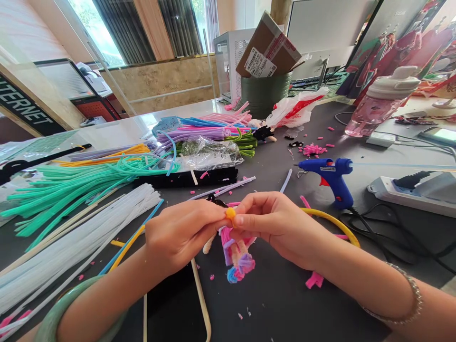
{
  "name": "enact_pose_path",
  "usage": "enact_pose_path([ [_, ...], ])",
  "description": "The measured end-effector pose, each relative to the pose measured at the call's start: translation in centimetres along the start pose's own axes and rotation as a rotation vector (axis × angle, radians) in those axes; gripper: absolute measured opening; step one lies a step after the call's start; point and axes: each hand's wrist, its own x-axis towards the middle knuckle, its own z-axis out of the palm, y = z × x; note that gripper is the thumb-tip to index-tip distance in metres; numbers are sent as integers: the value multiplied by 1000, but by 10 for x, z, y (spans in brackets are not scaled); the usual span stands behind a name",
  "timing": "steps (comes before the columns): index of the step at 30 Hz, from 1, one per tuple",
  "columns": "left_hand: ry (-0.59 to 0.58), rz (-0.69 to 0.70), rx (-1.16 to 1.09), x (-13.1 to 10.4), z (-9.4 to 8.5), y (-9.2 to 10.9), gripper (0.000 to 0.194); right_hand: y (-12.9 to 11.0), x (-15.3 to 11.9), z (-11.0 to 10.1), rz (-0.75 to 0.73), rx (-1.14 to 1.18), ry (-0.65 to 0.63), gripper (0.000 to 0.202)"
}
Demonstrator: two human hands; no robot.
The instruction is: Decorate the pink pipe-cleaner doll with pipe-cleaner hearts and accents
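Observation:
Both hands meet above the dark table, fingertips pinched around a small curled yellow pipe cleaner piece (231, 213). My left hand (180, 230) grips it from the left, and my right hand (272, 222) from the right. Just beneath the fingers is a small pipe cleaner figure (239, 254) in pink, lilac, peach and blue. Its upper part is hidden by the hands, so I cannot tell if they touch it. A black phone or tablet (174, 304) with a pale edge lies below my left wrist.
Bundles of green pipe cleaners (74, 185) and white pipe cleaners (89, 237) spread to the left. A blue glue gun (331, 175) sits right, near a white power strip (413, 190) with black cable. A pink water bottle (381, 104) stands behind. Pink scraps (313, 150) litter the table.

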Motion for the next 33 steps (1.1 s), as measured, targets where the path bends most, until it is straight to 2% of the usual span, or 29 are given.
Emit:
enact_pose_path([
  [4,5,12,65,1,1,2,6,1,0,1,-8,-25,5,32],
  [11,-63,111,121,3,-2,3,7,4,-1,-1,-100,-260,-15,27],
  [14,-44,115,122,2,-1,4,6,2,-1,-2,-133,-323,-45,29],
  [18,-24,41,50,5,-1,2,10,-1,-1,-3,-151,-452,-67,30],
  [22,-147,-47,-58,10,-5,-6,24,-3,-1,-3,-165,-599,-62,28],
  [25,-231,-52,-175,11,-7,-12,22,-3,-4,-2,-175,-706,-48,19],
  [27,-238,-82,-230,11,-6,-12,19,-3,-5,-2,-194,-787,-29,17],
  [30,-212,-202,-269,14,-6,-7,15,-3,-7,-1,-260,-901,14,17],
  [33,-187,-358,-324,16,-5,1,11,-6,-7,1,-318,-918,23,19],
])
